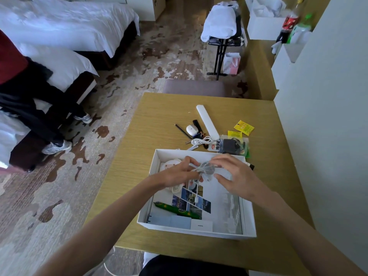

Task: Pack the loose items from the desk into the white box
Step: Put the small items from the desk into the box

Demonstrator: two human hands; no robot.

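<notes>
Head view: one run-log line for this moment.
left hand: holds cable | right hand: holds cable | cable: above white box

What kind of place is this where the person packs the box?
Most likely a hotel room: two beds with matching white linen, a folding luggage rack, and patterned carpet around the small desk. The left hand and right hand hold a coiled cable above the white box.
</notes>
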